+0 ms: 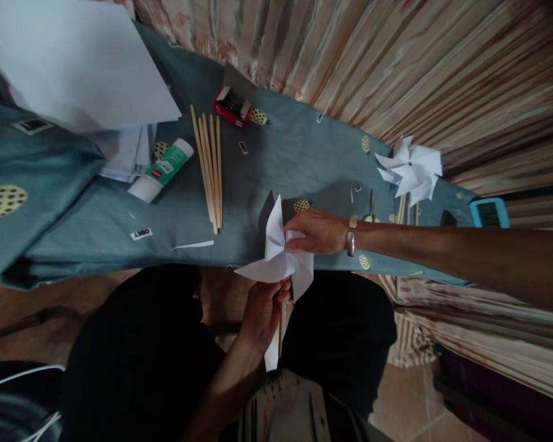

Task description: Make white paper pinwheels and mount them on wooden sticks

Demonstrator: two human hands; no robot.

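Observation:
A white paper pinwheel is held over the near edge of the table, above my lap. My right hand, reaching in from the right with a bracelet at the wrist, pinches it near its centre with thumb and finger. Below the blades, my left hand is closed around the upper part of a wooden stick. Beside that stick a white paper strip hangs down from the same hand. What the fingers press at the pinwheel's middle is hidden.
Several wooden sticks lie by a glue stick. Paper sheets are stacked at the left. A red box of small dark pieces sits farther back. Finished-looking pinwheels, scissors and a blue-framed device are at the right.

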